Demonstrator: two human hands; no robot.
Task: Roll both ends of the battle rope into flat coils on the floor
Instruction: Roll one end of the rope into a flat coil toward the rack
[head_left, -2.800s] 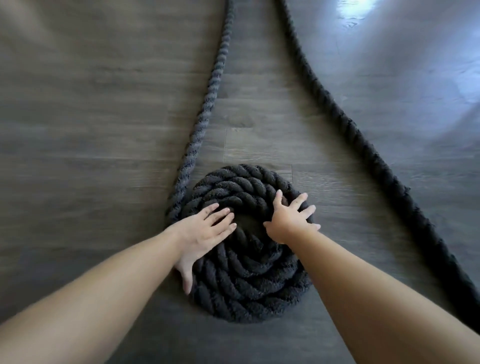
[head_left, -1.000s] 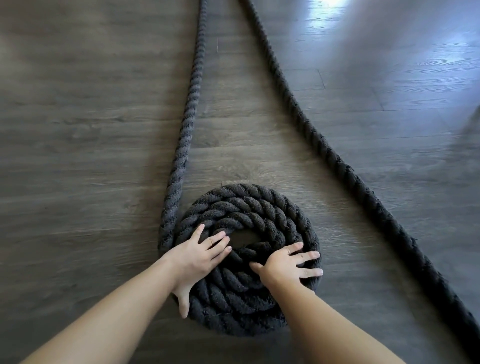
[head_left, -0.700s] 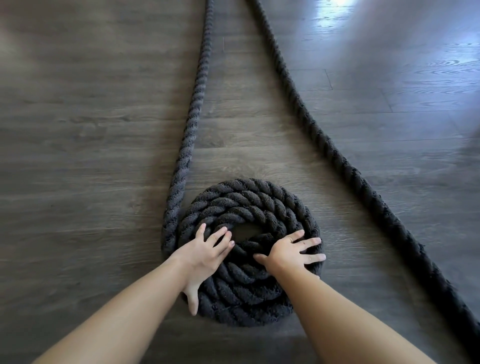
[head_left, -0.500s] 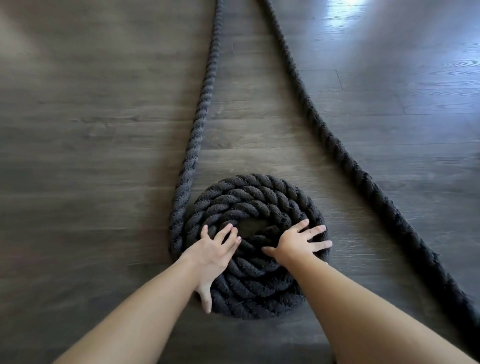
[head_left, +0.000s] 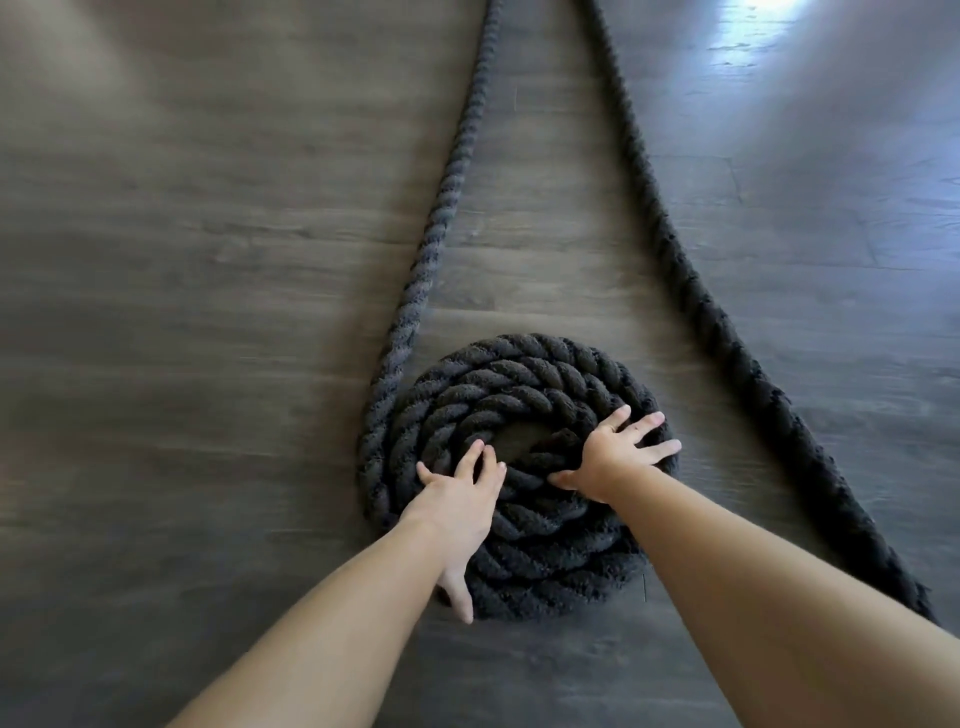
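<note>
A thick black battle rope lies on the floor, one end wound into a flat coil (head_left: 524, 384) of several turns with a small gap at its centre. My left hand (head_left: 457, 506) lies flat on the coil's near-left part, fingers spread toward the centre, thumb down over the outer edge. My right hand (head_left: 615, 454) presses flat on the right side, fingers splayed toward the rim. The feeding strand (head_left: 441, 208) runs away from the coil's left side. The second strand (head_left: 691, 291) lies uncoiled to the right.
Dark wood-plank floor (head_left: 182, 312) surrounds the coil. A bright patch of light (head_left: 753, 31) reflects at the far right. The second strand passes close along my right forearm and leaves the view at the lower right.
Both hands have shifted round the coil while staying flat on it: the right hand moved from the near side to the right rim. The view has drifted slightly.
</note>
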